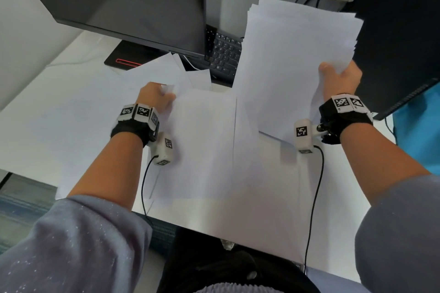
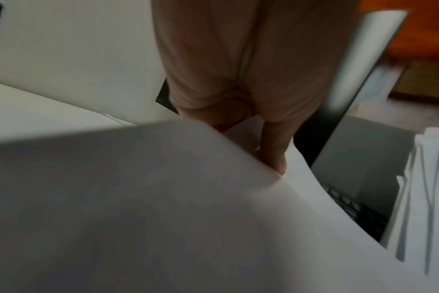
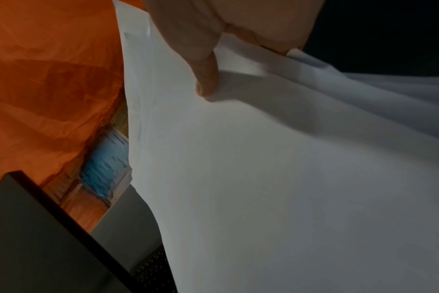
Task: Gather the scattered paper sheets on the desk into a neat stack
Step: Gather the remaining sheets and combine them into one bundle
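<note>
Paper sheets [image 1: 202, 145] lie loose across the worktop [image 1: 273, 228]; the left hand [image 1: 156, 98] pinches one, the right hand [image 1: 340, 77] clamps a fanned bundle [image 1: 297, 62] at upper right, which could slip apart.

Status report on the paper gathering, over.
Right hand grips raised sheaf of sheets. Left hand pinches one loose sheet. More sheets spread on desk. Keyboard partly under paper.
</note>
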Action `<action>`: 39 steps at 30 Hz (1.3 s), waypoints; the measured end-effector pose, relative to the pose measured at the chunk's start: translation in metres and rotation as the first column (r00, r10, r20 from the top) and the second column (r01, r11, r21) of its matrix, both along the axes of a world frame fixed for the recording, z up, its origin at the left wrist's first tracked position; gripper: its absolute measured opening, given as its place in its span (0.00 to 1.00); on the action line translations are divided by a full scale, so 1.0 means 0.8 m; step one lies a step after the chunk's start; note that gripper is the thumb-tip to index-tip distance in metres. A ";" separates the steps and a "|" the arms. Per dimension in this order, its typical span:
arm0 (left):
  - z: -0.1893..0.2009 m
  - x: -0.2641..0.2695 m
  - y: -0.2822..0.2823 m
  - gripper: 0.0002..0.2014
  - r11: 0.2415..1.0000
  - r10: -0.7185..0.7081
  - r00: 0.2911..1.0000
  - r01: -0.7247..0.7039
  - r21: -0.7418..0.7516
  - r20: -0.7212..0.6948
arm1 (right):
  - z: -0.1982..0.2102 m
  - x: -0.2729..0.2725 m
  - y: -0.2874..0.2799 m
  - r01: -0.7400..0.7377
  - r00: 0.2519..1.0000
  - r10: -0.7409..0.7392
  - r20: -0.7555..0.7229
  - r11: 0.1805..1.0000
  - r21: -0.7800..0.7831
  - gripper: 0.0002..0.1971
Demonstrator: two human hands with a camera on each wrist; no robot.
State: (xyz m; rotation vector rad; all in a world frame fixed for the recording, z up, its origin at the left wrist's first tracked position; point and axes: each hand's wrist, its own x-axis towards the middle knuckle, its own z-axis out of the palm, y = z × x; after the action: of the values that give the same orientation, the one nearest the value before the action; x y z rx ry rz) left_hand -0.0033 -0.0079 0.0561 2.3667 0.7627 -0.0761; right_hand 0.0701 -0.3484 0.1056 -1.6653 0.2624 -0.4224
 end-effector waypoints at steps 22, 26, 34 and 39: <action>-0.088 -0.012 -0.092 0.48 0.856 0.476 0.810 -0.516 -0.032 -0.343 | 0.000 0.010 0.001 -0.015 0.999 0.014 -0.036 0.999 -0.040 0.13; -0.108 -0.003 -0.101 0.45 0.853 0.478 0.808 -0.521 -0.038 -0.344 | 0.001 0.010 0.000 -0.021 0.999 0.020 -0.026 0.999 -0.030 0.14; -0.106 -0.004 -0.087 0.22 0.841 0.406 0.882 -0.463 -0.279 -0.239 | 0.001 0.008 -0.001 -0.024 0.999 0.024 -0.022 0.999 0.021 0.13; -0.055 -0.014 -0.071 0.15 0.847 0.202 0.977 -0.141 -0.512 0.064 | 0.003 0.009 -0.002 -0.026 0.999 0.027 -0.020 0.998 0.054 0.11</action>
State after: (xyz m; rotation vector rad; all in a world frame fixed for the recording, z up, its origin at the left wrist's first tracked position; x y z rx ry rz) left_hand -0.0144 -0.0648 0.0118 1.7793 0.7834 -0.0539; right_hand 0.0774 -0.3497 0.1081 -1.6197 0.2643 -0.3755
